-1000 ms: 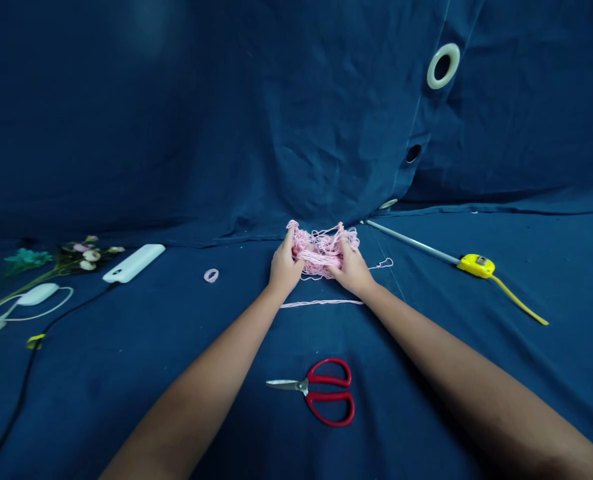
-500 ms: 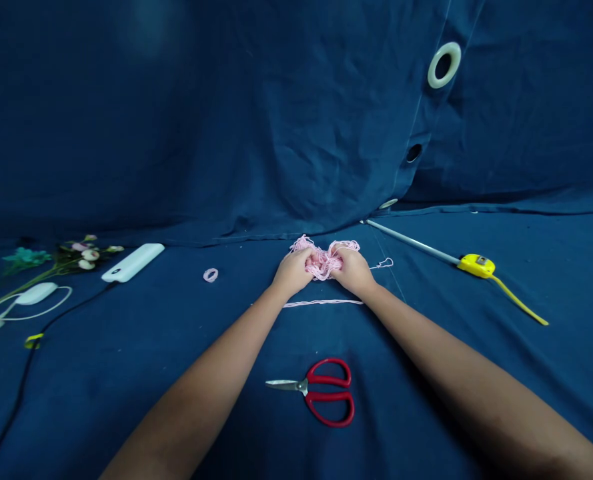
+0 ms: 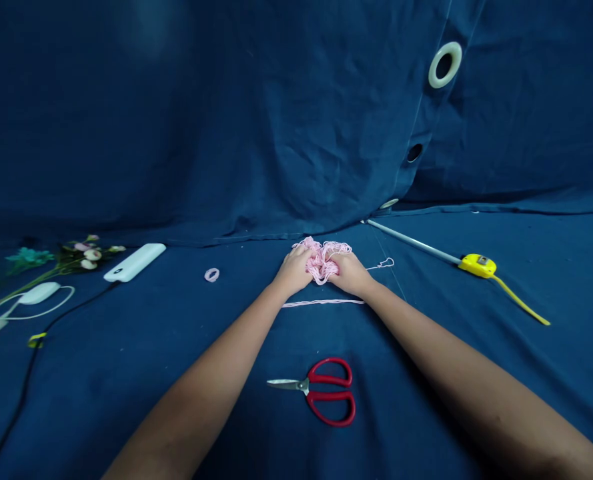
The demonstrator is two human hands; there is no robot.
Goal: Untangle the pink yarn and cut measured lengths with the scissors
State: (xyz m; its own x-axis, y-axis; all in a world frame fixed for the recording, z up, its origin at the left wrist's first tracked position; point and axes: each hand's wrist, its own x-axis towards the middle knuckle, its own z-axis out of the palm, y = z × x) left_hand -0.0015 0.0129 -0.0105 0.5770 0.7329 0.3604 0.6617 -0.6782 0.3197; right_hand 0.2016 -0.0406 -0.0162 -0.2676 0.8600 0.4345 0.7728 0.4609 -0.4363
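Note:
A tangle of pink yarn (image 3: pixel 322 259) lies bunched on the dark blue cloth (image 3: pixel 176 400) at the middle. My left hand (image 3: pixel 293 272) and my right hand (image 3: pixel 349 273) press against it from either side, both closed on the yarn. A loose pink strand (image 3: pixel 321 303) stretches between my wrists, and a thin end (image 3: pixel 383 265) trails to the right. A small pink yarn ring (image 3: pixel 211 275) lies apart to the left. Red-handled scissors (image 3: pixel 321 392) rest shut between my forearms.
A yellow tape measure (image 3: pixel 479 265) with its tape drawn out and a grey needle (image 3: pixel 409 242) lie right. At left sit a white power bank (image 3: pixel 135 262), a black cable (image 3: pixel 21 393), a white cord (image 3: pixel 31 300) and artificial flowers (image 3: pixel 71 257). The blue cloth rises behind, with a white eyelet (image 3: pixel 445 65).
My hands have drawn together and squeezed the spread yarn into a tighter, lower bunch on the cloth. Nothing else has moved.

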